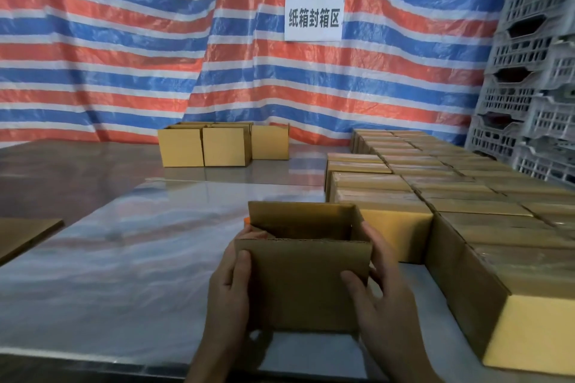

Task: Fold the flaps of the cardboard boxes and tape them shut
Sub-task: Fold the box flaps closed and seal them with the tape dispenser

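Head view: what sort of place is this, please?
Most likely a carton-sealing station in a warehouse or workshop. Taped cardboard boxes stand in rows on the right, the paper sign reads 纸箱封箱区 (carton sealing area), and the left hand and right hand hold an open box.

Light moderate and diffuse, with no hard shadows. The glossy counter [124,258] mirrors the striped tarp [124,40] as pale blue and red bands, with a whitish sheen across its middle. The near face of the open cardboard box [305,283] is dull and shaded, and a soft dark shadow lies on the counter under its near edge. The taped boxes [466,196] at right show faint glare along the tape; their camera-facing ends are a brighter yellow. Wide-angle bowing makes the grey crates [522,53] lean inward at the right edge. Overall slightly soft: the white sign [314,17] is legible, its strokes blurred.
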